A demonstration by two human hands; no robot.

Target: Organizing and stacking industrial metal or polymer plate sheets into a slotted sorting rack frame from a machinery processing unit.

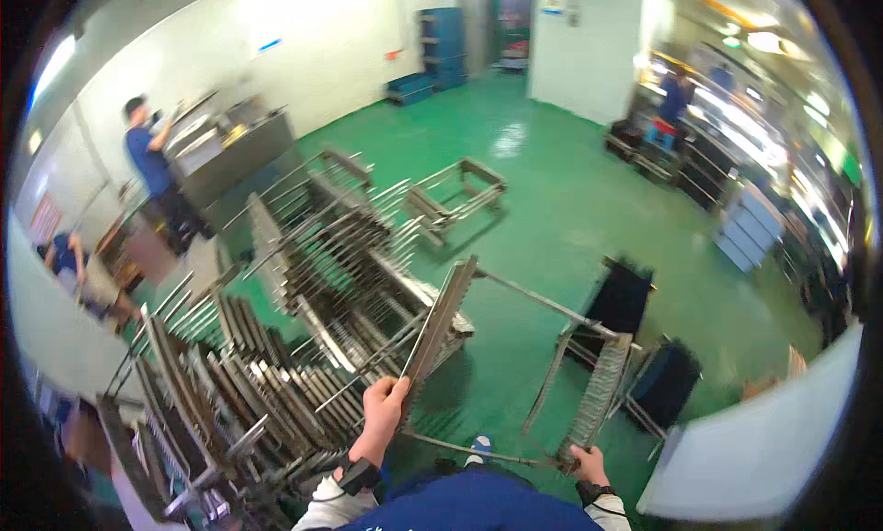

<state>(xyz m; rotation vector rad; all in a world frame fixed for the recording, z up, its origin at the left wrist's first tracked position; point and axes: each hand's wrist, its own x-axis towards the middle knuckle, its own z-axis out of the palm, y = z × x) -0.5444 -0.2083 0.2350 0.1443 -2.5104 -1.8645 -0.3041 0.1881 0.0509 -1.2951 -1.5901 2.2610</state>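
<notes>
A green floor spread out beneath the pile of slotted metal racks, which was the largest thing standing on it. Just to the right of the pile, an open metal frame was held up at a tilt, its two slotted bars joined by thin rods, the left bar overlapping the pile's near right edge in view. Behind the pile and to its left stood a metal counter, with a person in a dark blue top beside it. Well to the right of the pile were two dark, box-like objects. A lone rack rested beyond the pile's far right end, and blue crates were stacked well past it. Smallest were the bare hands: the left hand, nearest the pile, was closed on the frame's left bar, and the right hand, farther from the pile, gripped the lower end of the right bar.
</notes>
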